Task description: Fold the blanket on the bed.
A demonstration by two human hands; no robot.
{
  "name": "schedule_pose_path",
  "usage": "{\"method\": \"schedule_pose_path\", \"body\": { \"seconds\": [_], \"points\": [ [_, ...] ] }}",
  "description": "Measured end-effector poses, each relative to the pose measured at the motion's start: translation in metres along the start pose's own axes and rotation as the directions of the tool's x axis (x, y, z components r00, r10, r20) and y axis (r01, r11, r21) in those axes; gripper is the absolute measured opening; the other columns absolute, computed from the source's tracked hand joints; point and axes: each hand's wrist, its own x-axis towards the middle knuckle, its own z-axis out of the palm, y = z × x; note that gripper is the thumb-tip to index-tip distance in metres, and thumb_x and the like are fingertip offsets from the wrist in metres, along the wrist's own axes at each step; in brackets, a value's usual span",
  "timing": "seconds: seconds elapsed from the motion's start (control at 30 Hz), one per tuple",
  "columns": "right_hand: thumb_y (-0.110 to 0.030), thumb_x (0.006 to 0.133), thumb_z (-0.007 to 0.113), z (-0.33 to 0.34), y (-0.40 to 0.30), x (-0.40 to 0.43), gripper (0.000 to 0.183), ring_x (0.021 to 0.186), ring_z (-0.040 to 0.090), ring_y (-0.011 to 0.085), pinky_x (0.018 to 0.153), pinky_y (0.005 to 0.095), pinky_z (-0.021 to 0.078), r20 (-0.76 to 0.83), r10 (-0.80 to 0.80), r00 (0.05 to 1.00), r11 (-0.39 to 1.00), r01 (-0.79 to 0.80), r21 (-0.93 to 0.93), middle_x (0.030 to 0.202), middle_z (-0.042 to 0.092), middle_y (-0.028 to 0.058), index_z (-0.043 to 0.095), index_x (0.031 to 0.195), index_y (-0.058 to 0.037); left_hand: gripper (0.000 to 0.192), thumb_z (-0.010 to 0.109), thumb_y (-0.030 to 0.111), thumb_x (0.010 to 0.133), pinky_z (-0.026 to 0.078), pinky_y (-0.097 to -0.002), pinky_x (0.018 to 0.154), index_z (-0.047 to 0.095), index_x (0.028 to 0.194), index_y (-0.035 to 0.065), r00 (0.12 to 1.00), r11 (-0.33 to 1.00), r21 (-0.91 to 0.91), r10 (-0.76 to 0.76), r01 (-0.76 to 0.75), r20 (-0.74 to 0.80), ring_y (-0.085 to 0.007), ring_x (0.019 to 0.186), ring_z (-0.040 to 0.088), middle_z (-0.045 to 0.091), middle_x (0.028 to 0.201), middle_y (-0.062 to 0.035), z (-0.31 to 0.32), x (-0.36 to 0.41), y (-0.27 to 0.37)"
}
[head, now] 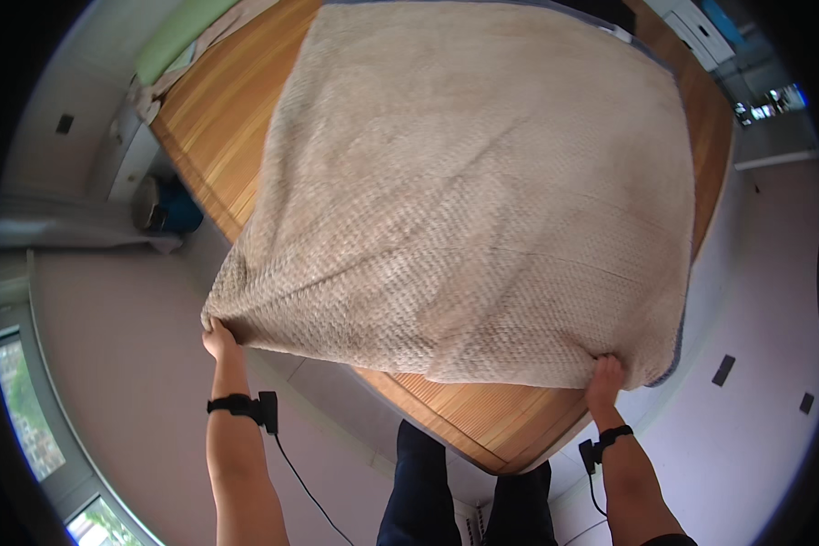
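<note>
A beige, waffle-textured plush blanket (464, 191) lies spread over a wooden bed platform (218, 123). My left hand (220, 339) grips its near left corner and holds it out past the platform's left side. Along the near edge on the right, my right hand (605, 379) pinches the fabric close to the near right corner. Creases run diagonally from the left-hand corner up across the cloth. Dark blue-grey trim shows along the right and far edges. The near corner of the platform, with slatted wood, is bare below the blanket.
A green pillow or folded bedding (177, 41) rests at the far left. On the floor left of the platform stands a blue bin-like container (170, 205). A white drawer unit (693, 31) is at the far right. My legs (420, 488) stand against the platform's near corner.
</note>
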Motion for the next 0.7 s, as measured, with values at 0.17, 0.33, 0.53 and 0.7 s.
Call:
{"method": "schedule_pose_path", "body": {
  "seconds": [0.17,0.33,0.53,0.7],
  "points": [
    [-0.02,0.063,0.068,-0.008,0.017,-0.033,0.063,0.116,0.037,0.0354,0.095,0.045,0.0297,-0.033,0.015,0.999,0.89,0.001,0.456,0.121,0.043,0.0213,0.043,0.117,-0.0009,0.046,0.064,0.04,0.079,0.038,-0.0368,0.064,0.05,0.105,0.0055,0.791,0.838,0.146,-0.545,0.526,0.277,-0.0173,0.084,0.047,0.047,0.101,-0.0053,0.034,-0.138,-0.063],
    [-0.03,0.072,0.068,-0.005,0.092,-0.05,0.068,0.11,0.04,0.0328,0.09,0.0403,0.0362,-0.035,0.888,0.458,0.368,-0.665,0.65,0.123,0.04,0.0201,0.035,0.126,-0.0037,0.046,0.064,0.037,0.079,0.042,-0.0332,0.069,0.046,0.108,0.0067,0.979,0.973,0.191,-0.157,0.131,0.128,-0.0175,0.086,0.047,0.048,0.104,-0.0056,0.057,-0.217,-0.095],
    [-0.027,0.077,0.065,0.03,0.174,-0.03,0.06,0.107,0.043,0.0236,0.081,0.0462,0.0393,0.808,0.499,0.314,-0.772,-0.262,0.579,0.122,0.042,0.0066,0.033,0.128,-0.024,0.037,0.058,0.034,0.085,0.047,-0.0339,0.067,0.049,0.109,0.0075,0.806,0.864,-0.107,-0.406,0.492,0.43,-0.0205,0.084,0.051,0.051,0.101,-0.0057,0.07,-0.203,-0.099],
    [-0.017,0.072,0.065,0.053,0.171,-0.03,0.043,0.102,0.045,0.0247,0.077,0.04,0.042,0.633,0.582,0.511,-0.506,-0.382,0.774,0.115,0.048,0.0074,0.049,0.11,-0.0071,0.035,0.051,0.036,0.088,0.046,-0.0365,0.071,0.051,0.11,0.0081,0.795,0.848,-0.066,-0.463,0.527,0.392,-0.0201,0.086,0.051,0.051,0.101,-0.005,0.074,-0.194,-0.094]
  ]
}}
